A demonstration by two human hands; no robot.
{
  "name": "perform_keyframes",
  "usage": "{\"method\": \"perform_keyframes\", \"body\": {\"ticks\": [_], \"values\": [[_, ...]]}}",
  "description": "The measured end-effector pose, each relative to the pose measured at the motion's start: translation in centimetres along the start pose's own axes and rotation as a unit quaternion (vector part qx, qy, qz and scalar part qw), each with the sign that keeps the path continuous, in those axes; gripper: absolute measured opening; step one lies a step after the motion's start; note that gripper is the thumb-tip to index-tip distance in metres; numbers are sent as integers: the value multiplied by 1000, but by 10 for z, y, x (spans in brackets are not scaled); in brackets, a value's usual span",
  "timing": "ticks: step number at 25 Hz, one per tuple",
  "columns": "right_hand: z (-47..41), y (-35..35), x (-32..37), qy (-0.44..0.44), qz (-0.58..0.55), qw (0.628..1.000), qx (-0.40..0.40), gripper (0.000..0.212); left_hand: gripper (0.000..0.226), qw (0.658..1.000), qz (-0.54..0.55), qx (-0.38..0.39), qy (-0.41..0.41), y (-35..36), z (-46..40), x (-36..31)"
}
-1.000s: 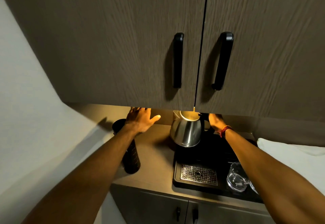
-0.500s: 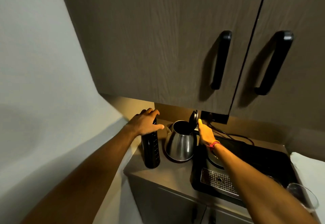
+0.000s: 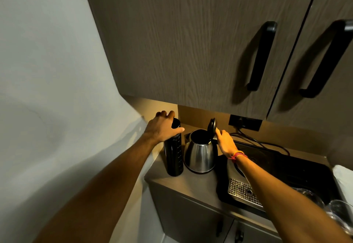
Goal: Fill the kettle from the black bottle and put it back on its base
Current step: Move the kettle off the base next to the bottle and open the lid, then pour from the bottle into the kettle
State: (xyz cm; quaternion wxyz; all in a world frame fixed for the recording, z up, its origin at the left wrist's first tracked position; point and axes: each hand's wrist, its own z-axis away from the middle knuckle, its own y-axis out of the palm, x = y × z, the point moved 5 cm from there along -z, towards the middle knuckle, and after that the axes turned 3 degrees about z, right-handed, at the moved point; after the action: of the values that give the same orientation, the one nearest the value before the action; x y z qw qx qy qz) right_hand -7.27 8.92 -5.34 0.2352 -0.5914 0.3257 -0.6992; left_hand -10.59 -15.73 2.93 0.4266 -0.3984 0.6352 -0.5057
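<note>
A tall black bottle [image 3: 173, 157] stands upright at the counter's left end. My left hand [image 3: 163, 128] wraps over its top and grips it. Right beside it stands the steel kettle [image 3: 199, 157] on the bare counter, its black lid [image 3: 212, 127] swung up and its mouth open. My right hand [image 3: 225, 143] is at the kettle's handle side, its fingertips touching the raised lid; the handle itself is hidden behind the hand. The kettle's round base [image 3: 254, 161] lies on the black tray to the right, partly covered by my right forearm.
A black tray [image 3: 298, 174] with a perforated metal drain grid [image 3: 242, 189] fills the counter's right part. Glasses [image 3: 336, 210] stand at its near right corner. A wall socket [image 3: 245, 124] and cable sit behind. Wall cupboards with black handles [image 3: 261, 55] hang low overhead.
The view swung left and down. My left hand came down onto the bottle's top and closed on it. The kettle's lid now stands open under my right hand.
</note>
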Motion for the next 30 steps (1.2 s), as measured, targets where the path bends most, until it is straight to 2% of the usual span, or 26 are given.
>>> {"method": "perform_keyframes", "body": {"ticks": [3, 4, 6, 8, 10, 12, 14, 19, 21, 22, 24, 26, 27, 29, 30], "values": [[-5, -1, -6, 2, 45, 999, 8, 49, 77, 989, -5, -131, -62, -13, 4, -4], [-4, -3, -5, 2, 69, 998, 10, 48, 76, 982, -17, -181, -41, -18, 6, -11], [-3, -4, -5, -8, 130, 991, 21, 49, 71, 969, -39, -227, 88, -12, 15, -38], [-2, -5, -4, -14, 176, 984, 29, 51, 67, 955, -31, -166, 243, 27, 37, -73], [-1, -3, -3, -23, 207, 978, 31, 51, 63, 951, -24, -49, 304, 88, 64, -96], [-1, -1, -2, -23, 203, 978, 26, 50, 65, 966, -17, 63, 248, 150, 87, -102], [-1, 1, -2, -27, 207, 978, 28, 54, 68, 979, -3, 135, 156, 193, 103, -101], [-9, 8, -6, -43, 218, 974, 41, 60, 75, 986, 39, 145, 74, 220, 106, -100], [-13, 10, -8, -54, 221, 973, 46, 62, 77, 990, 82, 107, 49, 208, 101, -89], [-15, 11, -8, -61, 220, 972, 47, 63, 71, 993, 96, 55, 50, 195, 99, -82], [-18, 12, -8, -74, 217, 972, 44, 63, 55, 985, 132, -103, 37, 163, 96, -64], [-19, 14, -6, -96, 211, 972, 39, 64, 52, 946, 218, -228, -74, 132, 97, -32], [-19, 14, -5, -104, 208, 972, 37, 65, 58, 917, 264, -258, -152, 123, 98, -14], [-18, 14, -5, -113, 211, 970, 38, 65, 80, 869, 324, -264, -264, 117, 94, 14], [-19, 15, -5, -115, 215, 969, 39, 66, 92, 859, 352, -244, -280, 117, 87, 21]]}}
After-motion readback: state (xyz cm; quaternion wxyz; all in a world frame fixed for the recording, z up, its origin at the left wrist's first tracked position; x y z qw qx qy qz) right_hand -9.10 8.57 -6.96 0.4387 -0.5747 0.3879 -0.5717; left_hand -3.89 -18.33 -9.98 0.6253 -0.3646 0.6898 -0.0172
